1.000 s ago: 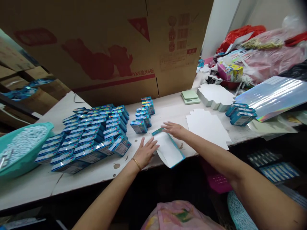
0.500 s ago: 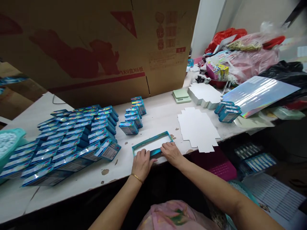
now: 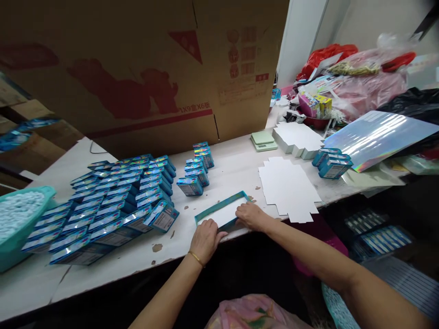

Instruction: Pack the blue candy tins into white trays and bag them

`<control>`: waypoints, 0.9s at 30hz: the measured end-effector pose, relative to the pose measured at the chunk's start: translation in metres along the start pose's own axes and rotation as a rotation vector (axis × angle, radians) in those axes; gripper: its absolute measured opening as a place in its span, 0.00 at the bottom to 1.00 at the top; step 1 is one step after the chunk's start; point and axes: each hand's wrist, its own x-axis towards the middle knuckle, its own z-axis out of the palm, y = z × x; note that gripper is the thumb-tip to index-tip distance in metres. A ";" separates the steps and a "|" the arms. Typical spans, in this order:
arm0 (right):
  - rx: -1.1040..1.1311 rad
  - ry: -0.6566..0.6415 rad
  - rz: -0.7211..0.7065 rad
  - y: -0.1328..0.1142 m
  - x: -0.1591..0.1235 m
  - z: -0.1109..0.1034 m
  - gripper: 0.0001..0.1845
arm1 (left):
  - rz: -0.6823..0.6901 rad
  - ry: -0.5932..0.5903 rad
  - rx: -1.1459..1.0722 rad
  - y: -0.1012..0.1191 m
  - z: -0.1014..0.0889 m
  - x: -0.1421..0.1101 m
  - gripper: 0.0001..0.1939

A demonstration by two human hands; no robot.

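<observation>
A shallow open tray-like box [image 3: 222, 208], white inside with blue walls, lies near the table's front edge. At its near left corner, my left hand [image 3: 206, 237] has its fingers bent over the wall, thumb pointing right. My right hand [image 3: 251, 215] grips the box's right end with curled fingers. White die-cut card sheets [image 3: 288, 187] lie just right of it. To the left stand many small blue boxes [image 3: 116, 201] in rows, and a short double row of blue boxes [image 3: 190, 186] stands behind the open box.
A large brown carton [image 3: 144, 68] walls off the back. A teal basin [image 3: 44, 201] of pale blue pieces stands far left. At the right are a green scale [image 3: 263, 140], a thick stack of white card [image 3: 298, 137], a few blue boxes [image 3: 334, 167], and a shiny sheet [image 3: 380, 137].
The flatter blue-edged card has become a box with raised walls. Both my hands moved onto its near side and ends. The view swung right, then slightly back left.
</observation>
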 end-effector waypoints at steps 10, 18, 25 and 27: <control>0.055 0.159 0.262 0.077 0.008 -0.027 0.13 | -0.099 0.116 0.027 -0.010 -0.005 0.043 0.24; 0.352 0.332 0.453 0.031 0.026 0.012 0.17 | -0.109 -0.107 0.025 0.014 -0.003 0.049 0.16; 0.610 0.367 0.466 -0.001 0.066 0.041 0.28 | -0.207 0.339 -0.363 -0.018 -0.024 0.029 0.20; 0.695 0.469 0.502 0.003 0.088 0.034 0.29 | -0.357 0.579 -0.403 -0.060 -0.035 0.049 0.23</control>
